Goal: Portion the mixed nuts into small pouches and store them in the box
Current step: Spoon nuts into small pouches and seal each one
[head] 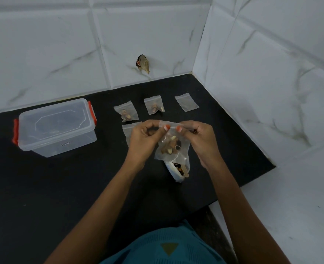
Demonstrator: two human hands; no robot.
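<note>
Pouch (173,149) hangs between left hand (144,139) and right hand (201,139), both pinching its top

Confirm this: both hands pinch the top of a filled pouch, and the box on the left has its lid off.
Wrong on the lid: the head view shows the box with its lid on. The rest holds: the left hand and right hand pinch the top of the filled pouch.

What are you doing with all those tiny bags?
A person is packing nuts. The left hand and right hand pinch the top of a small pouch holding nuts. Behind it on the black counter lie a filled pouch, a second filled pouch and an empty pouch. The box, lid on, stands at left.
</note>
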